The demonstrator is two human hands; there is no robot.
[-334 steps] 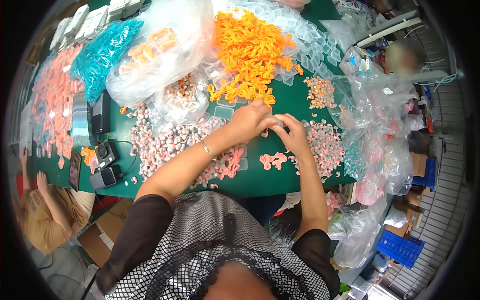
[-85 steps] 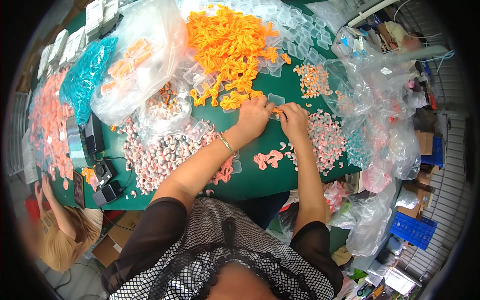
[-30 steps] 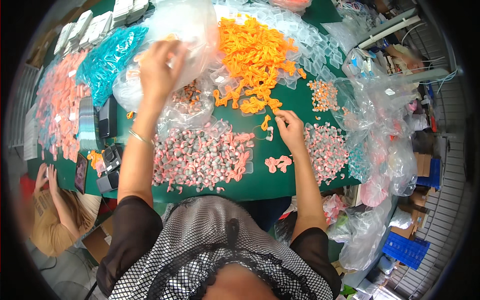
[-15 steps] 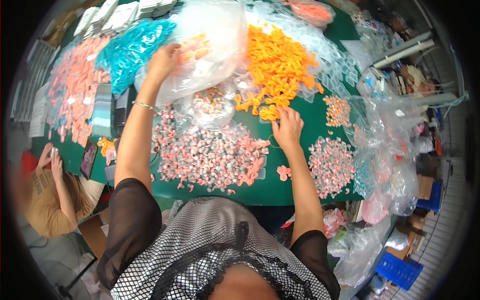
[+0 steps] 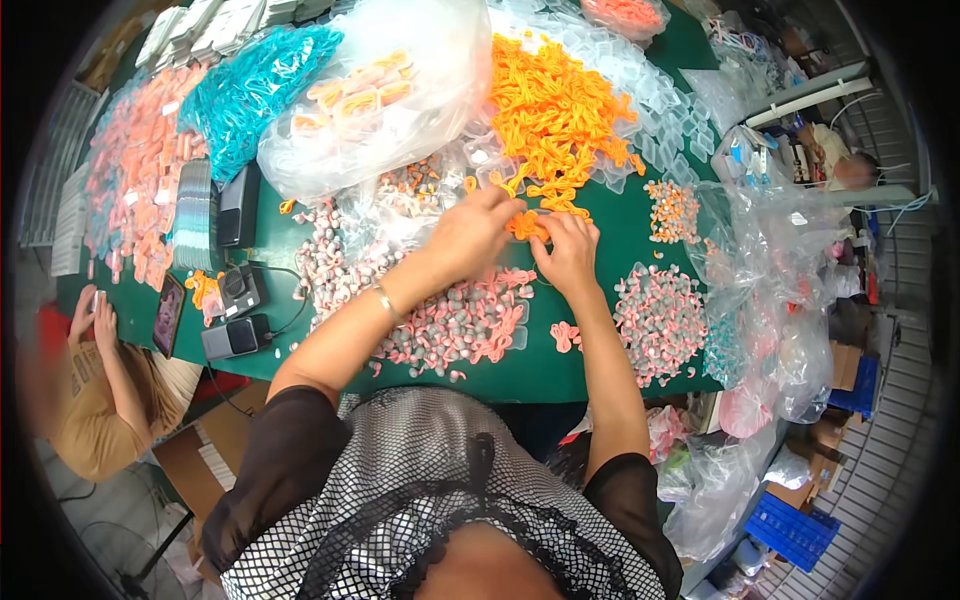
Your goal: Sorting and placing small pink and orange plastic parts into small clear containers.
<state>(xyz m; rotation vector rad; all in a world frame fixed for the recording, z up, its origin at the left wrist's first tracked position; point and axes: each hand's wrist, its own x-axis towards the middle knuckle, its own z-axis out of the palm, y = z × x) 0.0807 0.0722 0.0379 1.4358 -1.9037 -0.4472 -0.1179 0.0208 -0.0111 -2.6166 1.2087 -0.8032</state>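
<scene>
In front of me, my two hands meet over a small bundle of orange cord [image 5: 526, 226]. My left hand [image 5: 478, 232] reaches across from the left, its bent fingers closed at the bundle's upper left edge; the fingertips are partly hidden. From the right, my right hand [image 5: 568, 250] pinches the same bundle between thumb and fingers. Just beyond lies a large heap of orange looped cords [image 5: 555, 110]. Below my left forearm spreads a pile of small pink and grey pieces [image 5: 430, 335], with pink cord bundles [image 5: 503, 330] at its right edge.
A big clear bag [image 5: 420, 130] holding orange-and-pink pieces stands behind my left hand, beside a teal bag [image 5: 255, 95]. Clear plastic cases [image 5: 655, 110] lie at the back right. Another pink-grey pile [image 5: 658, 325] sits right of my right forearm. Black devices [image 5: 236, 337] and another person's hands [image 5: 92, 318] are at left.
My left hand has come away from the big clear bag, moving right and nearer to me, to the orange cord bundle. The right hand stays at that bundle, which has shifted slightly left.
</scene>
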